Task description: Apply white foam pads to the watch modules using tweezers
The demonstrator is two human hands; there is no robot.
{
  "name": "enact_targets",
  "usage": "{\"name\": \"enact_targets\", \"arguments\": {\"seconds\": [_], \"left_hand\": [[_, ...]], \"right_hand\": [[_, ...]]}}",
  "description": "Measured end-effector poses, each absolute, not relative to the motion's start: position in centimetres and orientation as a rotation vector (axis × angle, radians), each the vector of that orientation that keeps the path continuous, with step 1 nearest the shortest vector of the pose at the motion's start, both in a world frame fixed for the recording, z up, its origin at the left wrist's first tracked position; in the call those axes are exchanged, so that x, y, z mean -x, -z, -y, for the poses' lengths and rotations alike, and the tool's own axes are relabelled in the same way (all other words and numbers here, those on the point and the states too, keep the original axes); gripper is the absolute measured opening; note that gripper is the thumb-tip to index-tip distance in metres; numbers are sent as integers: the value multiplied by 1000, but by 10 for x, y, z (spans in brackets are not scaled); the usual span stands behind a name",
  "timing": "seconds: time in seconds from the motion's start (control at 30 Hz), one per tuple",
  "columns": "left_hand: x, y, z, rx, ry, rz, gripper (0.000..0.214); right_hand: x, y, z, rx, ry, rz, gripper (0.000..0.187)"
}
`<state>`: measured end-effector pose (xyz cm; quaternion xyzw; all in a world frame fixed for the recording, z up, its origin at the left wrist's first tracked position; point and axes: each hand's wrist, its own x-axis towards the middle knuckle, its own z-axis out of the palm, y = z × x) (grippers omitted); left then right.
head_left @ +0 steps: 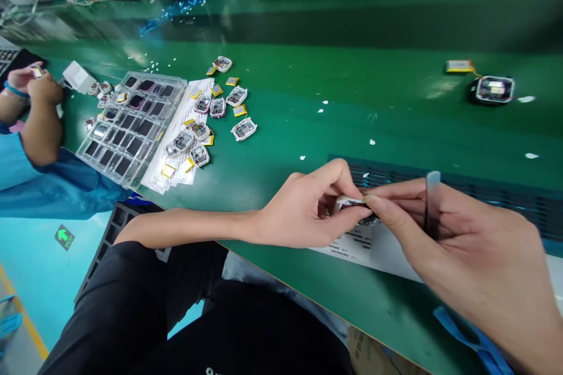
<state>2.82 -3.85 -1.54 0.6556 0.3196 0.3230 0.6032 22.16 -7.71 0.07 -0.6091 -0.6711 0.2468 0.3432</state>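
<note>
My left hand (pixel 308 208) pinches a small white device casing (pixel 349 205) between thumb and fingers, low over the green bench. My right hand (pixel 444 234) meets it from the right, fingertips pressed on the same casing, and a thin grey tool (pixel 431 199) stands up between its fingers. Under both hands lies a white printed paper sheet (pixel 360 243). Most of the casing is hidden by my fingers.
A clear tray (pixel 132 123) of dark screens lies at left, with several white casings (pixel 244 129) and yellow batteries beside it. A co-worker's hands (pixel 35 85) work at far left. One dark device (pixel 495 89) sits far right. A dark slotted mat (pixel 484 187) lies behind my hands.
</note>
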Motion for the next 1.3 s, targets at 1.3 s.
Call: {"name": "enact_targets", "arguments": {"seconds": [1.3], "left_hand": [[-32,27,44,-1717,-495,-887,17]], "right_hand": [[-290,15,39,2025,-1593,1494,88]]}}
